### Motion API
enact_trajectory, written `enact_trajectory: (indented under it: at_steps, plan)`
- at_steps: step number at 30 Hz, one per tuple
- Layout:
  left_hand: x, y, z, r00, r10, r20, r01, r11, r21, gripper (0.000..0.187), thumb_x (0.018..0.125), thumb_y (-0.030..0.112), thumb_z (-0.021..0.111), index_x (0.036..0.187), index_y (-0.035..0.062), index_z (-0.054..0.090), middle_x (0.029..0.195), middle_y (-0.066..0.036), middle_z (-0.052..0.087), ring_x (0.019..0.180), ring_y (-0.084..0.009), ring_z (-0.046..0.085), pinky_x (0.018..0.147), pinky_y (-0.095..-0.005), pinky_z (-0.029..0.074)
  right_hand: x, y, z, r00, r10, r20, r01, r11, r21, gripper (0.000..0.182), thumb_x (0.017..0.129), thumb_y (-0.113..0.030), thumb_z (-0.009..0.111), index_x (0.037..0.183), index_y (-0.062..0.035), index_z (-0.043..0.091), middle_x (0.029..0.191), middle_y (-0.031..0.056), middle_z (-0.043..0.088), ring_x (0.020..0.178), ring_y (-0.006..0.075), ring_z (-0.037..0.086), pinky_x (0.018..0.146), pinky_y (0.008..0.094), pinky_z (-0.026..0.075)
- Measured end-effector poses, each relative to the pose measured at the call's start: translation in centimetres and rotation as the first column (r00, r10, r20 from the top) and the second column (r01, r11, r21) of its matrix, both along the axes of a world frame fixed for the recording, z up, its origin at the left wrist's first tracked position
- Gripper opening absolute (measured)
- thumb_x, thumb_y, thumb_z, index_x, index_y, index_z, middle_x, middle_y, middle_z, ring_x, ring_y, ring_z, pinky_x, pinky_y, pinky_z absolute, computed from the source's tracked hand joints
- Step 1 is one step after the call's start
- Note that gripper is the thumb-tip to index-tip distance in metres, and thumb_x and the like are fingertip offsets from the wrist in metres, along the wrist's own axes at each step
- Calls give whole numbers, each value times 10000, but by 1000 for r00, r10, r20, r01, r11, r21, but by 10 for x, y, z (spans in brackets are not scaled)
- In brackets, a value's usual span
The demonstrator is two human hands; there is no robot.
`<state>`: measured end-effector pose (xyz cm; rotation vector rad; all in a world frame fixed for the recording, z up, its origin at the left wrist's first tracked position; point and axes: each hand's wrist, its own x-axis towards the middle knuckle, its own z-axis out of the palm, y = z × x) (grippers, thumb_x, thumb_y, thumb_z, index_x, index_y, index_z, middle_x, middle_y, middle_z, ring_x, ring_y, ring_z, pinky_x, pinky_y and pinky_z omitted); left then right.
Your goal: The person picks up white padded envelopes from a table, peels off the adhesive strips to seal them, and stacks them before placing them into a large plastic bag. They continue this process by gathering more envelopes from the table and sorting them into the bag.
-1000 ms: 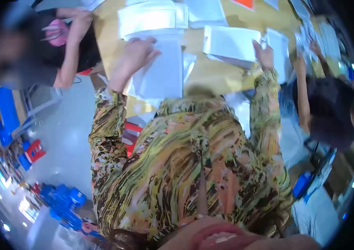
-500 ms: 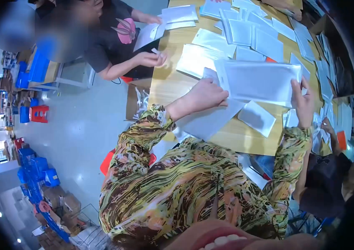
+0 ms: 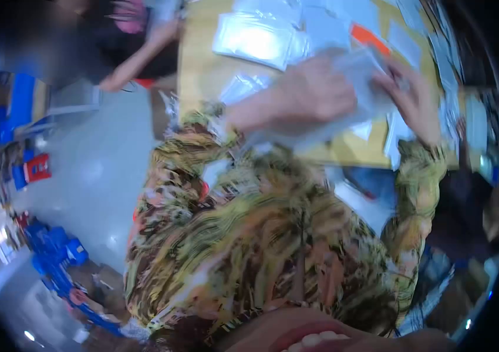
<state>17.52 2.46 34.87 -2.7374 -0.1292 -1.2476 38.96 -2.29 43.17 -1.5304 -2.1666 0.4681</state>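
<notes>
Motion blurs the view. Over the table (image 3: 194,64), my left hand (image 3: 320,91) has its fingers curled at the near side of a pale plastic sleeve (image 3: 364,70). On the far side of the same sleeve is my right hand (image 3: 408,97), thumb and fingers closed on its edge. What exactly my left fingers grip is smeared. A larger pale sheet (image 3: 302,138) lies beneath my left hand and wrist. Beyond them rests a stack of shiny clear packets (image 3: 252,41).
An orange piece (image 3: 370,38) lies among white packets at the back. At the upper left is another person's arm (image 3: 147,56). A person in dark clothing (image 3: 461,211) is at the right. Blue bins (image 3: 56,246) stand on the floor at the left.
My hands have come closer together, and the sleeve between them has moved left and looks tilted. The whole view has shifted, with the table now higher in it.
</notes>
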Motion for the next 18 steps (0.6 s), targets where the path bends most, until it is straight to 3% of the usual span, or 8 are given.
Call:
enact_trajectory:
  at_steps: [2,6,8,11,13,14,17,18]
  plan:
    - [8,-5,29,993,37,115,-49,994,101,132,693,255,671,725,158,588,702,49,559,647,-105,561,519,-244,390,-13,5,-2,929,258,-267,-307,938,-162,314,859,-192,570,1126,-28,564,985,112,620,866,208,564,811,303,425]
    - [16,-31,54,983,167,78,-164,985,-45,136,691,298,697,744,191,631,646,41,545,594,-114,542,509,-250,385,-2,28,-6,916,399,-38,-398,892,-215,338,843,-141,568,1153,-10,539,928,85,605,853,155,537,796,275,427]
    - [18,-33,39,975,192,109,-176,975,-135,149,673,298,715,744,192,640,659,44,547,617,-122,549,511,-253,384,-14,46,-11,883,442,-157,-406,553,-727,204,862,-185,545,968,-13,574,785,64,608,724,115,540,638,269,442]
    - [15,-37,36,969,245,24,-227,930,-290,321,651,300,767,885,122,636,760,5,578,715,-173,576,579,-262,436,-7,35,-43,875,390,-285,-480,630,-611,278,875,-217,527,1090,-43,553,938,113,603,822,211,561,756,302,430]
    - [7,-36,21,809,554,196,-351,723,-595,526,691,315,762,1072,22,548,896,-68,601,820,-207,589,699,-283,474,-2,29,-60,877,378,-297,-478,748,-460,308,895,-244,498,1130,-48,539,1002,115,608,874,225,565,793,314,427]
    - [-11,-36,-4,881,465,-88,-244,287,-926,685,743,354,723,1206,-49,417,983,-129,593,877,-203,585,791,-293,469,-1,28,-67,862,385,-331,-483,822,-301,295,906,-253,472,1104,-45,540,987,109,609,872,223,566,784,317,428]
    - [-14,-34,-13,973,218,80,141,-283,-949,450,854,347,605,1070,-46,563,937,-69,616,837,-116,565,741,-249,454,-18,27,-45,903,357,-240,-419,857,-301,265,905,-228,462,1004,3,546,874,91,605,811,210,577,752,316,432]
    - [-12,-35,-11,972,222,73,135,-279,-951,450,854,347,605,1070,-46,563,937,-69,616,837,-116,565,741,-249,454,-33,10,-35,959,157,-235,-187,976,-109,182,840,-186,536,753,-34,587,636,115,570,608,248,563,571,323,445]
